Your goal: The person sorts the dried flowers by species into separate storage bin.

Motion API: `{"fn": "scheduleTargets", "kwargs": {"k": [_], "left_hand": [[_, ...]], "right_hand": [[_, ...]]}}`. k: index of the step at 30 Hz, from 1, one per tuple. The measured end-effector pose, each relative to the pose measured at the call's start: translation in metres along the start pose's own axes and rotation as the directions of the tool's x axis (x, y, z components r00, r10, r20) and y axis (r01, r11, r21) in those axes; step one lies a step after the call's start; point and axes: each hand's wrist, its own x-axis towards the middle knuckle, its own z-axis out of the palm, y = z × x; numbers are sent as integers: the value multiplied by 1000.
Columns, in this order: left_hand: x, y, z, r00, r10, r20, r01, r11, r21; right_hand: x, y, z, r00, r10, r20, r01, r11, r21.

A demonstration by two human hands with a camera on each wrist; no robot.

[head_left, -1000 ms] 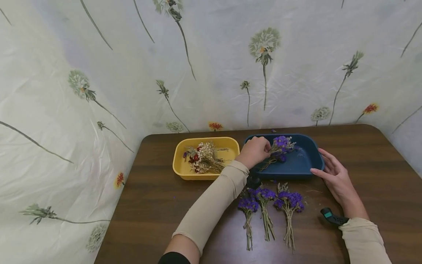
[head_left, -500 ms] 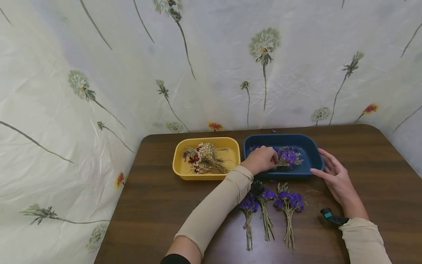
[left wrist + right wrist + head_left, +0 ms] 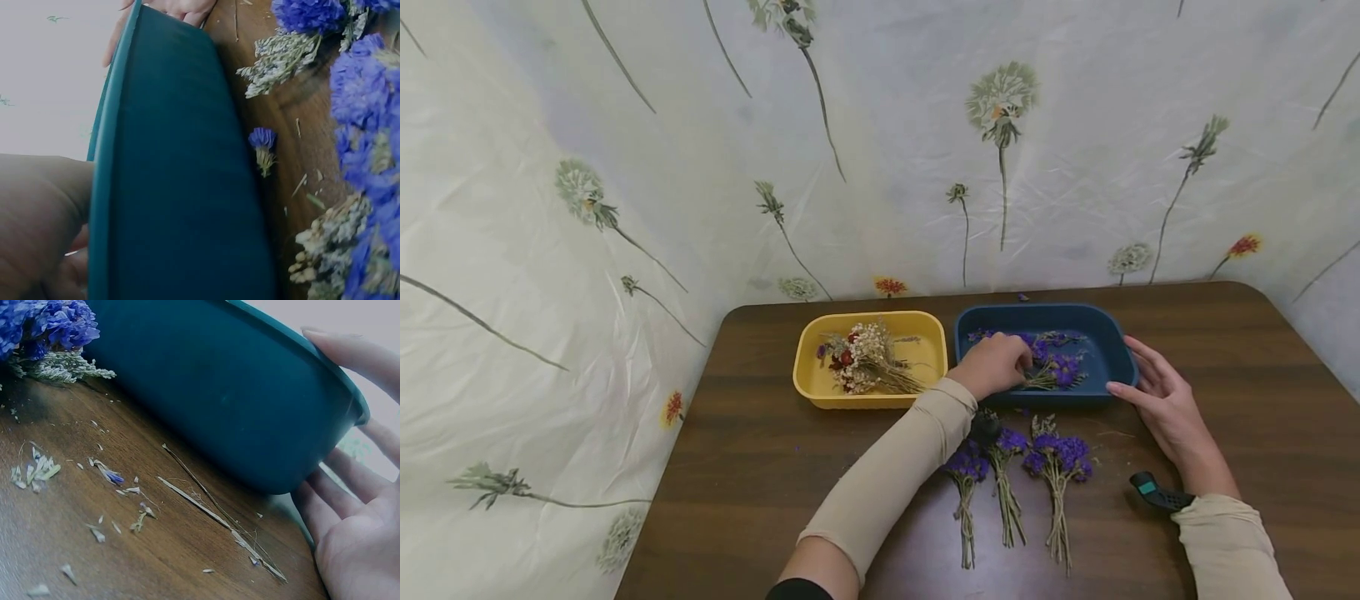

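My left hand (image 3: 996,365) reaches into the blue tray (image 3: 1093,397), fingers curled at the stems of a bunch of dried purple flowers (image 3: 1063,371). Its fingertips are hidden in the head view; in the left wrist view the tray wall (image 3: 175,137) covers most of that hand. More purple flowers (image 3: 1054,337) lie behind the bunch. My right hand (image 3: 1165,408) holds the tray's right end, thumb at the front and fingers along the side. In the right wrist view its spread fingers touch the tray's corner (image 3: 300,425).
To the left stands a yellow tray (image 3: 805,392) with cream and red dried flowers (image 3: 865,354). Three purple bunches (image 3: 966,483) lie in front of the blue tray, partly under the left forearm. Stem bits and petals (image 3: 119,481) litter the brown table (image 3: 737,500).
My left hand has moved slightly right and down inside the blue tray, and the purple bunch has come down lower and flatter. The right hand has stayed on the tray's end.
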Motion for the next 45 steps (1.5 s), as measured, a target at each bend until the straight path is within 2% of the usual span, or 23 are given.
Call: {"fn": "scheduleTargets", "kwargs": {"k": [6,14,18,24,28,34,40,45], "left_hand": [[-7,-9,-7,997,38,-63,-42,997,-57],[-26,-23,-16,989,58,-139,-84,977,-194],[-40,-28,-22,982,65,-176,-108,963,-247],[-70,-30,-24,975,46,-220,-119,935,-333],[-94,-33,-19,974,23,-224,-105,927,-360],[-124,-39,-5,979,-8,-206,-64,937,-343],[-147,-43,10,982,-42,-182,-25,937,-350],[-160,-44,24,985,-54,-166,-8,935,-356]], "right_hand": [[1,0,0,1000,7,-6,-7,1000,-10],[1,0,1,1000,11,-17,-11,1000,-11],[1,-1,1,1000,8,-15,-9,1000,-8],[2,-1,1,1000,-1,0,1,1000,8],[2,-1,1,1000,0,1,0,1000,6],[2,-2,1,1000,-3,-2,3,1000,-5],[1,-1,1,1000,-3,-3,3,1000,-1],[1,-1,1,1000,-10,-3,10,1000,3]]}}
